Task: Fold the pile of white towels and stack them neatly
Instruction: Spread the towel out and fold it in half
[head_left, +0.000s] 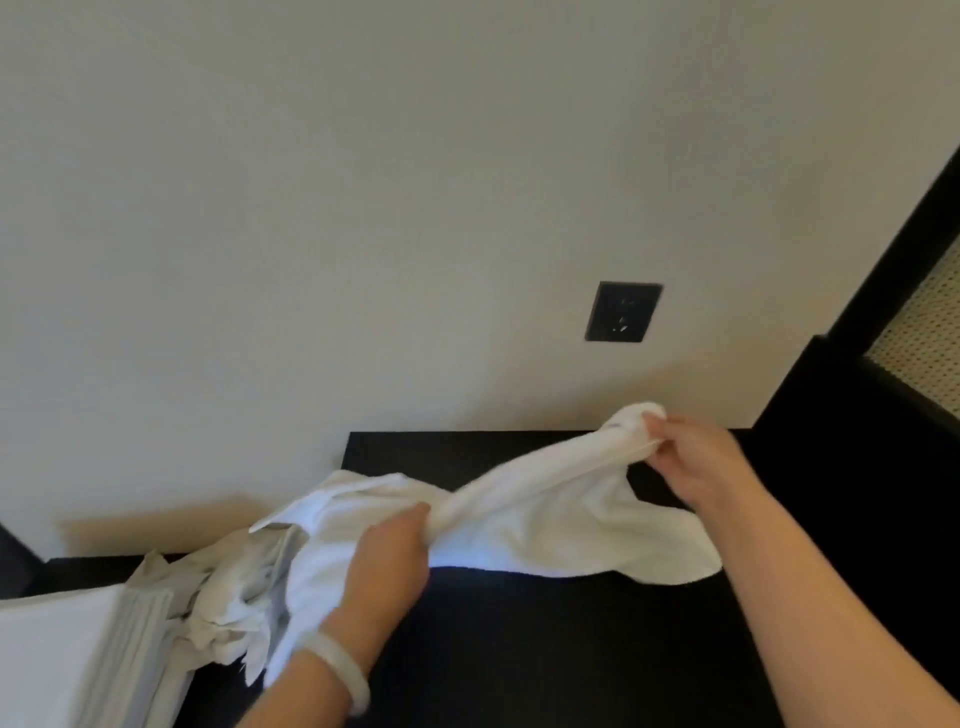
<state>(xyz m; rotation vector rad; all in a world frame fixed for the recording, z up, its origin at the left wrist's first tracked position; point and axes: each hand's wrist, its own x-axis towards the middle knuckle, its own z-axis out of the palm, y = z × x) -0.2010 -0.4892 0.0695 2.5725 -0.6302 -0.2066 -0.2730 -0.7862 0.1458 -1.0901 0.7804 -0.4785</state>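
Observation:
A white towel (545, 519) stretches in the air above the dark table (519, 649), bunched and twisted between both hands. My right hand (691, 457) pinches one end of it high at the right, close to the wall. My left hand (389, 561), with a pale bangle on the wrist, grips the towel near its middle. A loose flap hangs down toward the table on the right. A crumpled pile of white towels (234, 592) lies at the table's left end, partly behind my left arm.
A stack of folded white linen (78, 660) fills the lower left corner. A dark wall socket (623, 312) sits on the cream wall above the table. A black frame with a perforated panel (924, 332) stands at the right.

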